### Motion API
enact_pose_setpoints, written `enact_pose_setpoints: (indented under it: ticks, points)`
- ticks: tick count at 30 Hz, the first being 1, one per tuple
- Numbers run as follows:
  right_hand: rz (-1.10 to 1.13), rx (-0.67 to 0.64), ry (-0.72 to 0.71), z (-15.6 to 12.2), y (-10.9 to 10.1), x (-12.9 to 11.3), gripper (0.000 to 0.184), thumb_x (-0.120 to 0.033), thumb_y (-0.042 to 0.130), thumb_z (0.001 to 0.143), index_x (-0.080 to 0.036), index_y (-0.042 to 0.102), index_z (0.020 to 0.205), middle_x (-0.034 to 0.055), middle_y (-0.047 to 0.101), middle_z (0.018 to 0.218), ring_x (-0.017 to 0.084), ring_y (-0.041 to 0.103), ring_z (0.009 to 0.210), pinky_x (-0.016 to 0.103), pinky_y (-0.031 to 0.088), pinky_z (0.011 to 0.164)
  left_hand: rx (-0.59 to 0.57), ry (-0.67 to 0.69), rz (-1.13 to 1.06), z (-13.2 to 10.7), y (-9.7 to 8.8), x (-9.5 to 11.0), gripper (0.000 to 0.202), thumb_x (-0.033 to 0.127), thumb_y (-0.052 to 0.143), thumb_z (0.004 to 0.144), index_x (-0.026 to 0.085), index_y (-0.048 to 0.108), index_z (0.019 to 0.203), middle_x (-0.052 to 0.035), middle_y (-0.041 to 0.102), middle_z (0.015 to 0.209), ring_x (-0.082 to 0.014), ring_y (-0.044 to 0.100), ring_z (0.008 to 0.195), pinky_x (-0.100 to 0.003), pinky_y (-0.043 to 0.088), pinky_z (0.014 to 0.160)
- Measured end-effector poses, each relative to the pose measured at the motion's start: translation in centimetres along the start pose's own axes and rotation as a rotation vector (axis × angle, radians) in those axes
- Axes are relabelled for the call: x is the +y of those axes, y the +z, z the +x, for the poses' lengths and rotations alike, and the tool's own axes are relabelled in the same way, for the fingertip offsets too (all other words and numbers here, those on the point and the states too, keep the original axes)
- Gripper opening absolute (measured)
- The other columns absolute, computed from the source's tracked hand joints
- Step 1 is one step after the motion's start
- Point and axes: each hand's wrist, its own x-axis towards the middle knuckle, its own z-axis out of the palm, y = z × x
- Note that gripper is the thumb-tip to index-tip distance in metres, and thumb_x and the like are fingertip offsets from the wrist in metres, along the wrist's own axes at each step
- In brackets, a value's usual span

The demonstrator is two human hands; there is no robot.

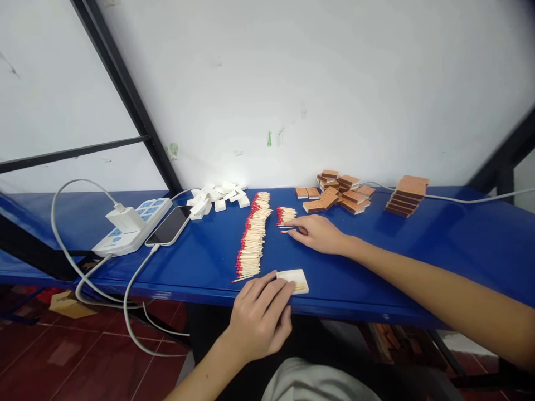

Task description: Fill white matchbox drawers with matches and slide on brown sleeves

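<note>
My left hand (pixel 259 314) rests at the blue table's near edge, fingers curled on a white matchbox tray (pixel 297 278) that holds a few matches. My right hand (pixel 318 233) reaches forward, palm down, its fingertips pinching at a small bunch of red-tipped matches (pixel 286 215). A long row of matches (pixel 253 236) runs away from me between the two hands.
A heap of white inner trays (pixel 217 199) lies at the back. Brown matchbox sleeves (pixel 340 196) and a stacked pile (pixel 406 195) sit back right. At left are a power strip (pixel 131 225) with a charger, a phone (pixel 170 225) and cables hanging off the table edge (pixel 175 288).
</note>
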Motion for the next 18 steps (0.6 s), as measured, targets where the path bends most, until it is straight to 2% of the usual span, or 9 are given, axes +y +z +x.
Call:
enact_pose_setpoints:
  ticks: [7, 13, 18]
  points:
    - [0.029, 0.006, 0.004, -0.05, -0.06, 0.01, 0.031, -0.031, 0.052, 0.093, -0.021, 0.074, 0.113, 0.0022, 0.064, 0.071, 0.014, 0.051, 0.063, 0.026, 0.030, 0.061, 0.004, 0.008, -0.002, 0.01, 0.04, -0.07, 0.038, 0.012, 0.054, 0.084, 0.012, 0.063, 0.121, -0.0107, 0.073, 0.107, -0.0276, 0.065, 0.110, -0.037, 0.053, 0.085]
    - [0.029, 0.018, 0.018, 0.00, 0.02, 0.02, 0.033, -0.030, 0.052, 0.094, -0.025, 0.071, 0.120, -0.0004, 0.061, 0.067, 0.013, 0.048, 0.059, 0.025, 0.027, 0.059, 0.011, 0.012, -0.010, -0.05, 0.06, -0.06, 0.038, 0.011, 0.054, 0.084, 0.011, 0.063, 0.121, -0.0110, 0.072, 0.108, -0.0278, 0.065, 0.111, -0.038, 0.052, 0.086]
    - [0.042, 0.022, 0.013, 0.00, -0.02, -0.06, 0.029, -0.029, 0.052, 0.093, -0.024, 0.074, 0.110, -0.0003, 0.061, 0.067, 0.013, 0.049, 0.059, 0.025, 0.028, 0.060, 0.017, 0.020, 0.013, -0.01, 0.05, -0.11, 0.038, 0.012, 0.053, 0.085, 0.011, 0.063, 0.121, -0.0109, 0.073, 0.108, -0.0276, 0.066, 0.109, -0.037, 0.052, 0.083]
